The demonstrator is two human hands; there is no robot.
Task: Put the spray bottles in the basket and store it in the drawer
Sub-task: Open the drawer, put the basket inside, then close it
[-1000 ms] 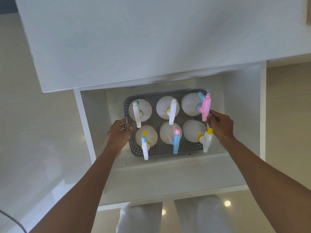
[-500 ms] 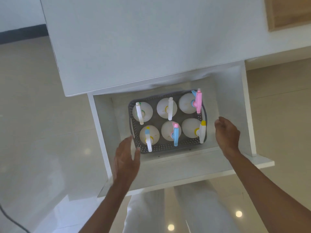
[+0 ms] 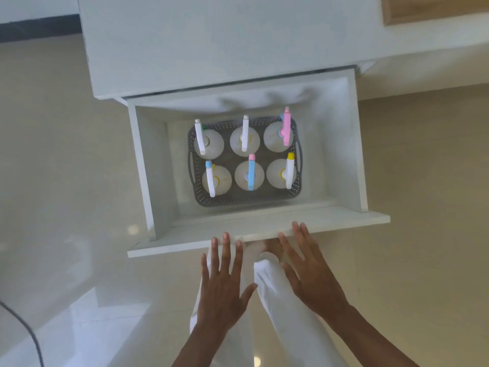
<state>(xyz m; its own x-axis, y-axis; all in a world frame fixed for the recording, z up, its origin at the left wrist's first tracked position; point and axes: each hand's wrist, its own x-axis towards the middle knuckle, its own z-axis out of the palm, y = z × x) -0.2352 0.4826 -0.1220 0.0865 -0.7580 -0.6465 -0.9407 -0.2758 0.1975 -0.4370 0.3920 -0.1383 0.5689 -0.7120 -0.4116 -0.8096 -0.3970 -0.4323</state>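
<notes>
A grey perforated basket (image 3: 239,201) sits inside the open white drawer (image 3: 354,144). It holds several white spray bottles standing upright in two rows, among them one with a pink trigger (image 3: 285,129) at the back right and one with a blue trigger (image 3: 250,174) in the front middle. My left hand (image 3: 223,283) is flat with fingers spread, its fingertips at the drawer's front panel (image 3: 185,241). My right hand (image 3: 308,268) is also flat and spread, with fingertips on that panel's edge. Both hands hold nothing.
A white cabinet top (image 3: 211,43) overhangs the back of the drawer. Glossy beige floor tiles (image 3: 428,181) lie on both sides. My white trouser legs (image 3: 280,308) are below the hands. A dark cable (image 3: 29,337) runs at the lower left.
Both hands have let go of the basket, drawn back out of the drawer and now lie flat against its front panel. The view has pulled back.
</notes>
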